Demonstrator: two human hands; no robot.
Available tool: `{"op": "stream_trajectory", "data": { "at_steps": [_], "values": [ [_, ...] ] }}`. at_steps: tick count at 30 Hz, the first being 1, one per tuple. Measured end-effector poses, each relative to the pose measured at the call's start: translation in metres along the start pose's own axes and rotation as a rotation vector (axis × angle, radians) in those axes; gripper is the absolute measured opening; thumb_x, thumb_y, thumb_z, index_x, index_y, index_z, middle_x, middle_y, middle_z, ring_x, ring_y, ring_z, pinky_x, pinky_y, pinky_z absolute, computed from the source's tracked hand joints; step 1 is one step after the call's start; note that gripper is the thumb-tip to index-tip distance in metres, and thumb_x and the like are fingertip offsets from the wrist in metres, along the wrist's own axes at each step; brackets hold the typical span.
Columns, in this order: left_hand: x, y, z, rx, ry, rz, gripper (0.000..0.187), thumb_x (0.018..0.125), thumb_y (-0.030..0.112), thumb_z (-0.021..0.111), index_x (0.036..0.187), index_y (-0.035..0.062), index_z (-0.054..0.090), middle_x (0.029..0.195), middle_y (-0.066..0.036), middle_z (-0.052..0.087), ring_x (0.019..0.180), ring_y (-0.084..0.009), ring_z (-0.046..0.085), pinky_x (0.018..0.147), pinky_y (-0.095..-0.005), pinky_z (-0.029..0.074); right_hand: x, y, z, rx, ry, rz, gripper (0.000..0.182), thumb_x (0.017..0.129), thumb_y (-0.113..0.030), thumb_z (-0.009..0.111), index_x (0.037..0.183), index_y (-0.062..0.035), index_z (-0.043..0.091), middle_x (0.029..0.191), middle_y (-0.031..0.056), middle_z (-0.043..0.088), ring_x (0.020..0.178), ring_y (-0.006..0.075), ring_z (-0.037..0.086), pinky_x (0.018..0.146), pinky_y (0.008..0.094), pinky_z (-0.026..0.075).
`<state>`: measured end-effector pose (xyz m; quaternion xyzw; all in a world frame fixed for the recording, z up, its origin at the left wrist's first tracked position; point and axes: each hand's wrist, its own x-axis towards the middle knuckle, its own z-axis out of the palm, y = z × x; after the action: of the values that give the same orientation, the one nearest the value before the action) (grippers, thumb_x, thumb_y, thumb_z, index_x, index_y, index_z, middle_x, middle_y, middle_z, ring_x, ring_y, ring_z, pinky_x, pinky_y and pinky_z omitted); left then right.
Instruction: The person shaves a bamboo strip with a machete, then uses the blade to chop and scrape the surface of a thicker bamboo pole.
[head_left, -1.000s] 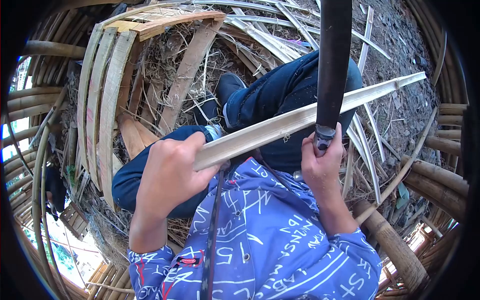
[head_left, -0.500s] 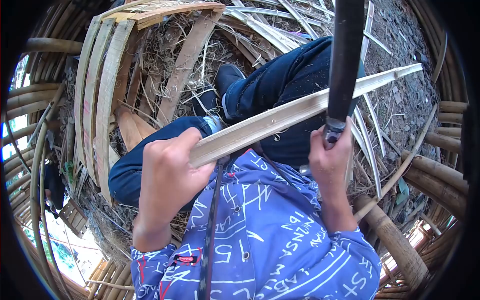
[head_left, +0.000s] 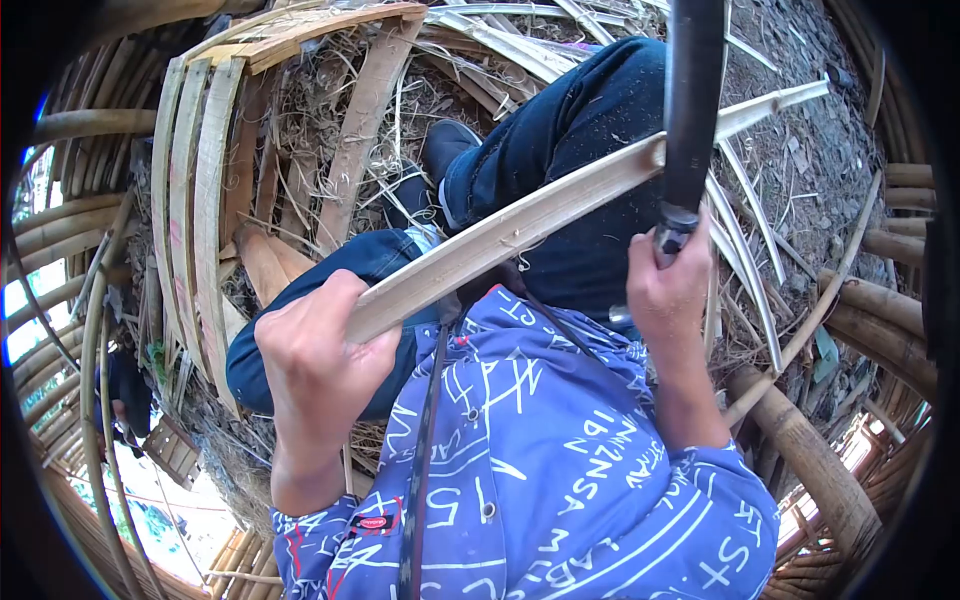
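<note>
My left hand (head_left: 325, 350) is closed around the near end of a split bamboo strip (head_left: 500, 232), its pale hollow side facing up. The strip slants up to the right across my legs, and a thin curl of shaving lies on its middle. My right hand (head_left: 672, 285) grips the handle of a machete (head_left: 692, 110), whose dark blade points away from me. The blade crosses over the strip in this view, right beside a node, and hides a short part of it. Beyond the blade, the strip's far end (head_left: 800, 94) shows.
A slatted wooden frame (head_left: 212, 190) stands at the left, with a plank (head_left: 365, 130) leaning near it. Long pale bamboo strips (head_left: 510, 45) and shavings lie on the ground ahead. Thick bamboo poles (head_left: 810, 470) are at the right. My legs (head_left: 570, 130) are under the strip.
My left hand has moved slightly left, drawing the strip along; a node now shows at the blade's left edge. The machete and my right hand sit slightly higher and further right in view.
</note>
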<state>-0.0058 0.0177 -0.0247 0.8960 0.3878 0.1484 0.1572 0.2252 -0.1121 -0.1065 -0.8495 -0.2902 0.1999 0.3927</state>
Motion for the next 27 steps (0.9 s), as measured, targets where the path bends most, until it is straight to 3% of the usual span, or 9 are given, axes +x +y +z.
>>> {"op": "stream_trajectory", "data": {
  "at_steps": [2, 6, 14, 16, 18, 21, 23, 24, 27],
  "values": [
    [0.002, 0.002, 0.002, 0.0, -0.013, 0.012, 0.021, 0.061, 0.003, 0.071, 0.07, 0.0037, 0.052, 0.059, -0.014, 0.053, 0.056, -0.0324, 0.059, 0.051, -0.0382, 0.044, -0.01, -0.005, 0.005, 0.129, -0.106, -0.003, 0.031, 0.08, 0.0, 0.059, 0.107, 0.0025, 0.043, 0.066, 0.0124, 0.059, 0.058, 0.0186, 0.064, 0.053, 0.0346, 0.05],
    [-0.003, -0.007, 0.014, 0.012, -0.016, -0.019, 0.021, 0.062, 0.003, 0.072, 0.071, 0.0026, 0.053, 0.06, -0.014, 0.054, 0.056, -0.0327, 0.059, 0.051, -0.0371, 0.045, -0.027, -0.016, 0.019, 0.231, -0.279, -0.109, 0.035, 0.078, 0.002, 0.06, 0.108, 0.0012, 0.043, 0.073, 0.0204, 0.062, 0.068, 0.0386, 0.067, 0.06, 0.0411, 0.052],
    [-0.006, -0.011, 0.009, -0.002, -0.006, -0.066, 0.02, 0.063, 0.004, 0.073, 0.072, 0.0025, 0.055, 0.06, -0.014, 0.056, 0.057, -0.0334, 0.06, 0.052, -0.0366, 0.046, -0.016, -0.011, 0.007, 0.146, -0.144, 0.003, 0.032, 0.081, 0.001, 0.059, 0.108, 0.0019, 0.043, 0.065, 0.0137, 0.06, 0.054, 0.0249, 0.064, 0.05, 0.0347, 0.048],
    [-0.004, -0.011, 0.01, 0.016, 0.011, -0.032, 0.02, 0.063, 0.003, 0.073, 0.072, 0.0025, 0.055, 0.06, -0.014, 0.056, 0.057, -0.0333, 0.06, 0.052, -0.0361, 0.046, -0.03, -0.014, 0.018, 0.211, -0.222, 0.025, 0.034, 0.08, 0.001, 0.059, 0.108, 0.0018, 0.042, 0.066, 0.0146, 0.06, 0.057, 0.0258, 0.066, 0.053, 0.0351, 0.049],
    [-0.002, -0.011, 0.013, -0.001, -0.009, -0.027, 0.019, 0.063, 0.003, 0.073, 0.072, 0.0025, 0.056, 0.06, -0.015, 0.056, 0.057, -0.033, 0.061, 0.052, -0.0355, 0.046, -0.038, -0.016, 0.027, 0.24, -0.294, -0.157, 0.036, 0.078, 0.002, 0.06, 0.109, 0.0006, 0.042, 0.072, 0.0184, 0.063, 0.067, 0.0338, 0.07, 0.058, 0.0399, 0.052],
    [-0.008, -0.014, 0.017, -0.079, -0.008, -0.092, 0.019, 0.064, 0.004, 0.073, 0.071, 0.0027, 0.055, 0.06, -0.015, 0.056, 0.057, -0.0334, 0.061, 0.052, -0.0362, 0.046, -0.036, -0.018, 0.028, 0.222, -0.373, -0.192, 0.036, 0.078, 0.002, 0.061, 0.11, 0.0002, 0.043, 0.073, 0.0192, 0.063, 0.068, 0.0361, 0.069, 0.058, 0.0415, 0.053],
    [-0.012, -0.015, 0.014, -0.088, -0.014, -0.131, 0.019, 0.064, 0.004, 0.072, 0.071, 0.0028, 0.055, 0.06, -0.016, 0.056, 0.057, -0.0335, 0.061, 0.052, -0.0367, 0.046, -0.033, -0.015, 0.023, 0.225, -0.347, -0.132, 0.035, 0.079, 0.001, 0.061, 0.11, 0.0003, 0.044, 0.074, 0.018, 0.064, 0.067, 0.0323, 0.07, 0.058, 0.0408, 0.053],
    [-0.014, -0.015, 0.012, -0.098, -0.022, -0.164, 0.018, 0.065, 0.005, 0.072, 0.071, 0.003, 0.055, 0.06, -0.016, 0.056, 0.057, -0.0336, 0.061, 0.052, -0.0373, 0.046, -0.027, -0.013, 0.017, 0.162, -0.278, -0.157, 0.033, 0.08, 0.002, 0.06, 0.11, 0.0007, 0.045, 0.071, 0.0143, 0.063, 0.061, 0.0237, 0.068, 0.056, 0.0358, 0.052],
    [-0.013, -0.013, 0.008, -0.072, -0.034, -0.124, 0.018, 0.065, 0.005, 0.072, 0.07, 0.003, 0.055, 0.06, -0.016, 0.056, 0.057, -0.0341, 0.061, 0.052, -0.0372, 0.046, -0.021, -0.011, 0.016, 0.213, -0.176, 0.007, 0.033, 0.081, 0.003, 0.058, 0.111, 0.0021, 0.043, 0.067, 0.0087, 0.057, 0.054, 0.0133, 0.058, 0.053, 0.0285, 0.049]
  ]
}}
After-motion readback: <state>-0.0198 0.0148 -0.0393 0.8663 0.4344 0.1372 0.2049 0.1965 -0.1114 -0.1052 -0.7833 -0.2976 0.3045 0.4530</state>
